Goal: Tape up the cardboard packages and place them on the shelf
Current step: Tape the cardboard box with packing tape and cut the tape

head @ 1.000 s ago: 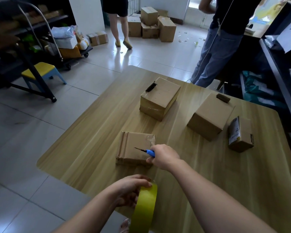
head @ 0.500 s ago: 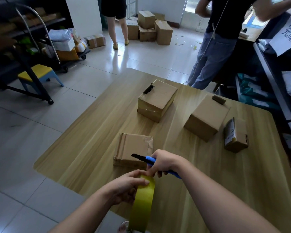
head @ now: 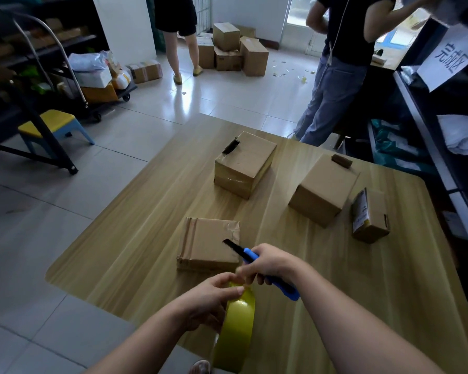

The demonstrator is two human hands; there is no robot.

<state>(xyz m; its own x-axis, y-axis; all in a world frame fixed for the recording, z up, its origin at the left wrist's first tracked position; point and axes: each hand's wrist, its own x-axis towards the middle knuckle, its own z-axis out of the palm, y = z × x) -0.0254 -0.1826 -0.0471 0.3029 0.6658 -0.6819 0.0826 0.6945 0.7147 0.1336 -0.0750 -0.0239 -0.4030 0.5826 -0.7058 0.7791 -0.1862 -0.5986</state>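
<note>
**A:** what kind of place is this, some shop?

**B:** nah, looks like a small parcel packing room. Cardboard packages (head: 243,164) sitting on a wooden bench (head: 135,238), a yellow tape roll (head: 235,327) and a blue box cutter (head: 250,255) out. More cartons (head: 251,58) stacked on the tile floor (head: 65,238), a hand cart (head: 125,90) piled with mailers (head: 88,63), and a metal shelf (head: 423,128) with a paper sign (head: 447,59).

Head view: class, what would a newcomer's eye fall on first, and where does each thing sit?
The yellow tape roll at the table's near edge, held by the left hand, stands out first. Just beyond it the right hand grips a blue utility knife, its blade pointing toward a flat cardboard package. Three more packages lie farther back.
</note>
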